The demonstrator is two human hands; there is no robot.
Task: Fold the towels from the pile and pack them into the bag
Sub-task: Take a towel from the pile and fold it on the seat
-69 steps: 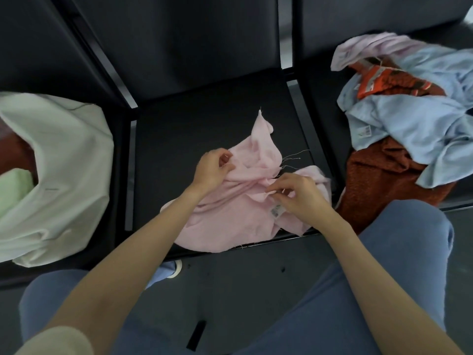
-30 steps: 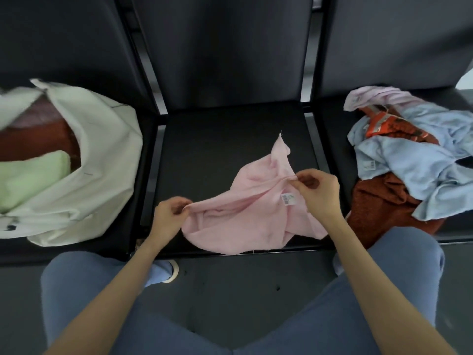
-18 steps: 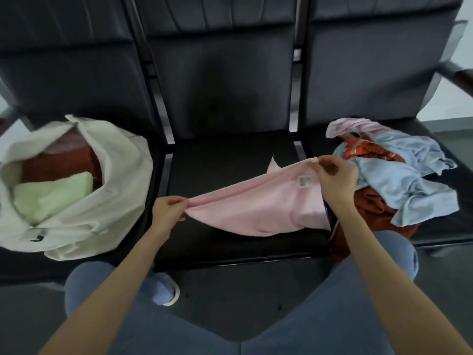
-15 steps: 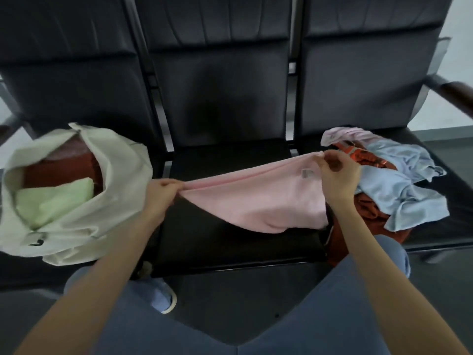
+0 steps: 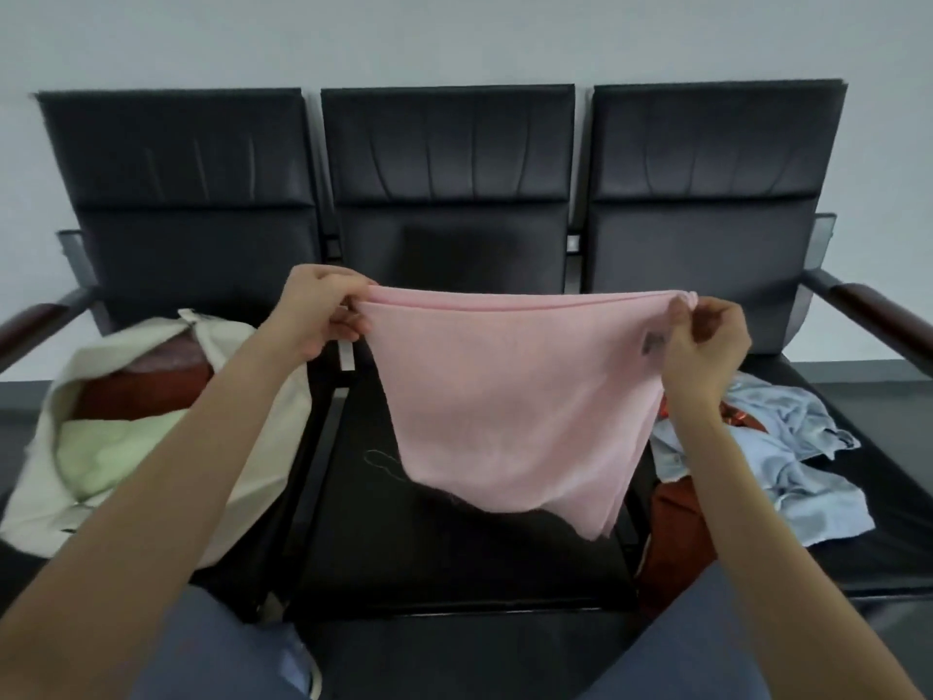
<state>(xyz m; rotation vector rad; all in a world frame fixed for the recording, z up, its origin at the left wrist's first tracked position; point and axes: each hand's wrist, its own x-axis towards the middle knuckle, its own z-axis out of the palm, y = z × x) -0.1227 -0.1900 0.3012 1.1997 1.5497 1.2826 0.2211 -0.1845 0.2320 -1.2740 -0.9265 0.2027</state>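
Pink towel up in the air over the middle seat, pinched at its top corners by left hand and right hand, hanging flat, ready for folding. Bag waiting on the left.

Single view only, head-worn, wide-angle. It sits above the person's lap and faces forward toward a row of three black seats and the pale wall at 12 o'clock, pitched slightly down. Range is close: both forearms enter from 7 and 5 o'clock, and the knees fill the bottom edge. Straight lines bow toward the frame edges. No second view exists, so nothing is shared
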